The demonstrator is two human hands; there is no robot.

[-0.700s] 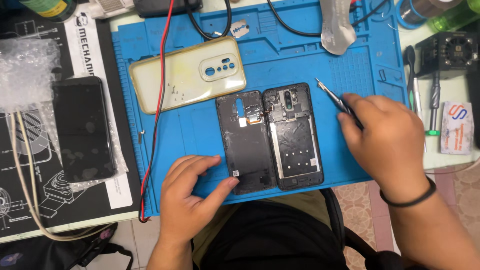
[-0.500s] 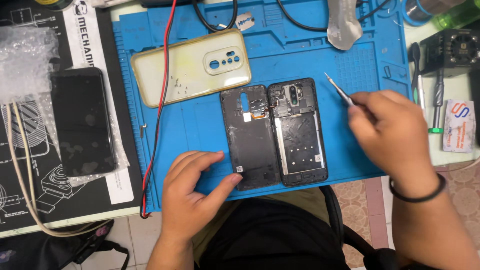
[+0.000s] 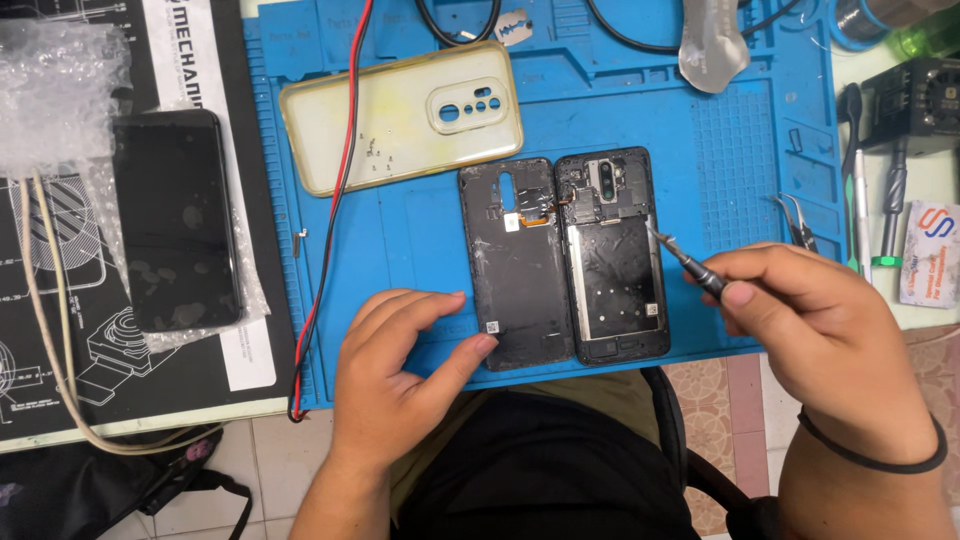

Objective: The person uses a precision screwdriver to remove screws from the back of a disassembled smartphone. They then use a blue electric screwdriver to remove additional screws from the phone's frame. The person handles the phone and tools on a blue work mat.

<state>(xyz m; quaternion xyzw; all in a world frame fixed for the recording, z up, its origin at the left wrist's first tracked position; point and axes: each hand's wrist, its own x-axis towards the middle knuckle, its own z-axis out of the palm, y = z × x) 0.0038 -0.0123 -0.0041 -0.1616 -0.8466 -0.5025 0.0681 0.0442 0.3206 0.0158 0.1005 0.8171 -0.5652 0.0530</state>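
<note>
Right hand (image 3: 815, 330) grips screwdriver (image 3: 682, 259) over opened phone (image 3: 612, 255); white-red packet (image 3: 930, 252) right.

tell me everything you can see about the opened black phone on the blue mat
The opened phone lies flat on the blue mat, near its front edge. It looks like dark plastic and metal, with its insides exposed: a camera module at the top and a large empty bay below. Its back cover lies folded open beside it on the left, touching along the long edge, with a short orange flex strip running across near the top. The left hand rests its fingertips at the cover's lower corner. The right hand holds a thin tool with its tip over the phone's right edge.
</note>
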